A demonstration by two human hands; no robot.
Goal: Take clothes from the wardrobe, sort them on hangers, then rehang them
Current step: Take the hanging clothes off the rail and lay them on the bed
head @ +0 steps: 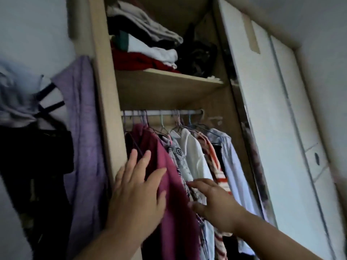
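Note:
The open wardrobe has a rail with several garments on hangers. A maroon garment hangs at the left end of the rail. My left hand lies flat against it with straight, spread fingers. To its right hang a patterned grey piece, a white shirt, a red-striped top and a pale blue shirt. My right hand reaches in among the patterned and white garments, fingers extended and touching the cloth, gripping nothing I can see.
A shelf above the rail carries folded clothes in a pile. A purple cloth hangs outside over the wardrobe's left wall, with dark clothes beside it. A white sliding door covers the right side.

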